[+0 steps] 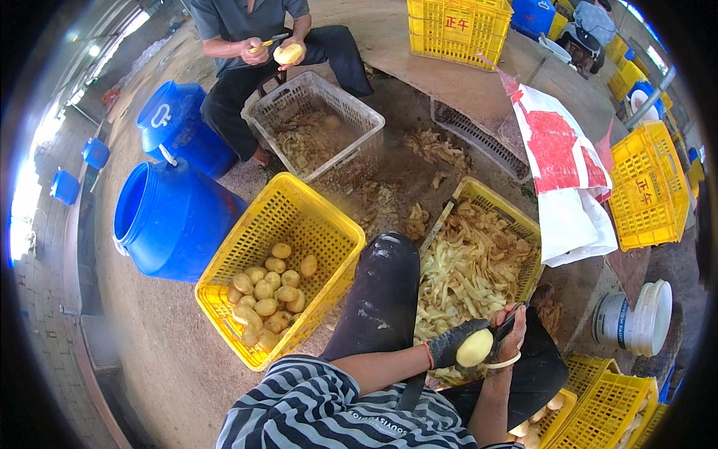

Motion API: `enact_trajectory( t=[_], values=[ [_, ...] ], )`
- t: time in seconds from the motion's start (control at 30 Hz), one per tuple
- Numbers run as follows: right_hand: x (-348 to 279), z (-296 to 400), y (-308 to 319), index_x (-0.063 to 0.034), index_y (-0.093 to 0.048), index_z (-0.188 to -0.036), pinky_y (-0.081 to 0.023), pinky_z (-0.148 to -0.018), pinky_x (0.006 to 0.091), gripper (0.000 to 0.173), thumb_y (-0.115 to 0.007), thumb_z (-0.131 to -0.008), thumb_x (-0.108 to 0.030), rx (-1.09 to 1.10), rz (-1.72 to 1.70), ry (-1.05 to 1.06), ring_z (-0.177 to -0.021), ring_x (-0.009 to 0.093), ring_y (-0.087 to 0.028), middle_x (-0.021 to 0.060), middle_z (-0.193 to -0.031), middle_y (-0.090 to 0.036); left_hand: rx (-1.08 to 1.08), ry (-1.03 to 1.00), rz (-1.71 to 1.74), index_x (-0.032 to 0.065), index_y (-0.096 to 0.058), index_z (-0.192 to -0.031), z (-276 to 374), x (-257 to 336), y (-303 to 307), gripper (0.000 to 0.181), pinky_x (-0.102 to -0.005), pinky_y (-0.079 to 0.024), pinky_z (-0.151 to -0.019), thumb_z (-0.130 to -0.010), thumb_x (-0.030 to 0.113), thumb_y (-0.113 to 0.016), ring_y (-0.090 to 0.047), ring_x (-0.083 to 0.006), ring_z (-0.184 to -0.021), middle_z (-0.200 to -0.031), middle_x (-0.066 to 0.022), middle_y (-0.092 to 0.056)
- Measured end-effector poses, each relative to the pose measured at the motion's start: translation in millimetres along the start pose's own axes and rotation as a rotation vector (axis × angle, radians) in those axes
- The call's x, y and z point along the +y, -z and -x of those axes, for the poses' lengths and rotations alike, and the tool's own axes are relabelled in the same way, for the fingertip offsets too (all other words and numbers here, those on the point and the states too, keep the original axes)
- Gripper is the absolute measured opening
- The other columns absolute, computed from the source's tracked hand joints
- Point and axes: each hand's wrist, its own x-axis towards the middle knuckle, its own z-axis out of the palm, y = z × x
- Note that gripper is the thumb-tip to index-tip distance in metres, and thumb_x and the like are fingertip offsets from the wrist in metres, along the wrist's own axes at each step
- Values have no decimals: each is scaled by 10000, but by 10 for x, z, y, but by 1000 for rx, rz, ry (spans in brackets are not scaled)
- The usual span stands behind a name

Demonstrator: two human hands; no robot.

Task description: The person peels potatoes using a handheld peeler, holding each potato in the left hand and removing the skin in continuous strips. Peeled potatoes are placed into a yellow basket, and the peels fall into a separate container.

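My left hand (455, 343), in a dark grey glove, grips a peeled pale-yellow potato (474, 348) above a yellow crate (530, 224) heaped with potato peelings (471, 264). Bare, with a pale band at the wrist, my right hand (510, 331) holds a dark-handled tool (505, 331) close against the potato; its blade is hidden, so its kind is unclear. To the left of my knee, another yellow crate (336, 224) holds many peeled potatoes (266, 306).
Across from me a seated person (252, 33) holds a peeler and a potato over a grey crate (373, 123) of peelings. Blue plastic drums (185, 219) stand at left. At right are a white-and-red sack (561, 151), a white paint bucket (631, 320) and yellow crates (606, 404). Peelings litter the floor.
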Motion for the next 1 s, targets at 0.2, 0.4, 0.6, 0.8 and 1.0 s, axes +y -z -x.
enact_trajectory(
  t=[0.2,0.4,0.6,0.8,1.0],
  values=[
    [19,-3,7,-67,-476,-873,-313,-532,265,309,-456,-936,-370,5,0,-4,-539,130,-388,29,-568,-428,26,28,22,120,-598,-1027,61,58,-89,269,-324,-534,-675,-898,354,-563,-637,-165,-762,-894,-45,-655],
    [7,9,-6,-70,-475,-871,-305,-526,260,304,-453,-936,-367,13,5,-4,-537,127,-387,26,-566,-425,22,-56,-86,115,-592,-1043,69,41,-112,266,-324,-534,-685,-899,337,-567,-639,-168,-779,-907,-46,-654],
    [24,7,6,-72,-470,-866,-303,-518,262,306,-451,-937,-369,19,-2,-14,-533,128,-386,27,-566,-421,-28,-84,-91,115,-588,-1062,-12,-26,43,249,-317,-531,-713,-909,310,-558,-638,-165,-803,-931,-47,-651],
    [10,7,5,-64,-488,-856,-322,-531,263,314,-474,-934,-368,17,-29,-32,-533,127,-377,25,-567,-421,-5,-55,-32,112,-592,-1047,21,-11,-9,257,-318,-534,-709,-907,325,-558,-640,-172,-794,-925,-53,-653],
    [-2,21,-41,-67,-488,-854,-313,-525,259,310,-474,-935,-365,21,-31,-23,-530,122,-372,23,-567,-423,7,81,82,100,-599,-1005,-44,1,37,281,-322,-539,-671,-897,357,-564,-645,-183,-752,-891,-68,-661]
  ],
)
